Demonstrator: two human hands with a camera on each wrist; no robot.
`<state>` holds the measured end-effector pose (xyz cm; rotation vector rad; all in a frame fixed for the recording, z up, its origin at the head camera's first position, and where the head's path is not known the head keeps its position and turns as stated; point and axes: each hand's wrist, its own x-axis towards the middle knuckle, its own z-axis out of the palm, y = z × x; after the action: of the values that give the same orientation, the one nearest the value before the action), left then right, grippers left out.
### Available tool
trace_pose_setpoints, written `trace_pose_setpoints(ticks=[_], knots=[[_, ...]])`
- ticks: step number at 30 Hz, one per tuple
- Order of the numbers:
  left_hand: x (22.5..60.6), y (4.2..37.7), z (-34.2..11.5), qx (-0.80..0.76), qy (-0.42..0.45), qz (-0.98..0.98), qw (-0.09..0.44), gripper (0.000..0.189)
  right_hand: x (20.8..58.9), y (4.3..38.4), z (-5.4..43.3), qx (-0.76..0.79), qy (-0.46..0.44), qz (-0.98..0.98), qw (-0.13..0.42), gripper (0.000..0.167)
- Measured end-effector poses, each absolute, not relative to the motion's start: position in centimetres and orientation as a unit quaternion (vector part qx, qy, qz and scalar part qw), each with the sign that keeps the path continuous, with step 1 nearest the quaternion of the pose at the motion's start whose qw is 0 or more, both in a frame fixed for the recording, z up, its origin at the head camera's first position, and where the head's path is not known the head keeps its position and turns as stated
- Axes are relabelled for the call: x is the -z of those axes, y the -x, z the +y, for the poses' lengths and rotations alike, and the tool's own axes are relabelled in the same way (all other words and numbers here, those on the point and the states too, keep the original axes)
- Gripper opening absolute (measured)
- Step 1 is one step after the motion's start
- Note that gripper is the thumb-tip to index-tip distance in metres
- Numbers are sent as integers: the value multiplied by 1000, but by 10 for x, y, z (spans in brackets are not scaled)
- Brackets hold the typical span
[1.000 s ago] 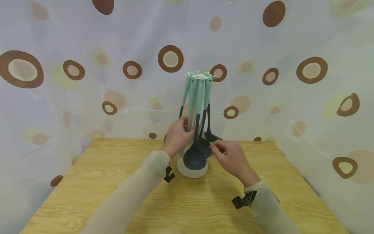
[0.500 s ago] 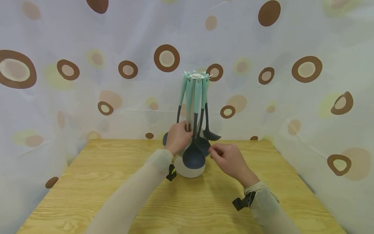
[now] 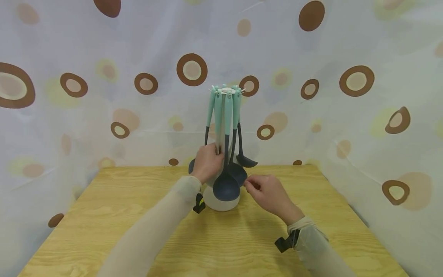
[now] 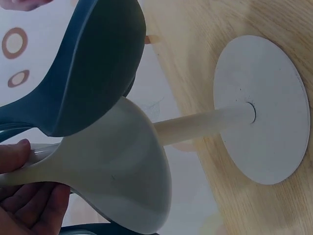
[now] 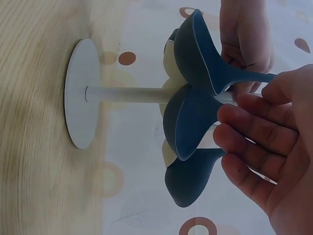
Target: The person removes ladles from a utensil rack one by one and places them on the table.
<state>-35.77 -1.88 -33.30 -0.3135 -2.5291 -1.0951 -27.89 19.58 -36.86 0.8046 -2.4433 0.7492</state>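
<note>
Left wrist: left grip (image 4: 32, 205) holds a plain pale utensil (image 4: 115, 169).

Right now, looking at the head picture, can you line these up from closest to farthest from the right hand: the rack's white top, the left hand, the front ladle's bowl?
1. Front ladle's bowl: just left of the right hand.
2. Left hand: farther left.
3. Rack's white top: high above both.
</note>
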Motion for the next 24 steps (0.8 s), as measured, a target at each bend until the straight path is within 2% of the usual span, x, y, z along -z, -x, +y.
trace_pose_setpoints(ticks=[6, 13, 24], knots=[[331, 357, -24, 380, 118, -899, 181, 25, 369, 277, 200, -264, -285, -893, 227, 16], [330, 355, -35, 387, 124, -898, 168, 15, 370, 277, 199, -262, -285, -894, 227, 17], [328, 346, -53, 390, 136, -896, 163, 19, 371, 279, 189, -264, -287, -893, 226, 17]])
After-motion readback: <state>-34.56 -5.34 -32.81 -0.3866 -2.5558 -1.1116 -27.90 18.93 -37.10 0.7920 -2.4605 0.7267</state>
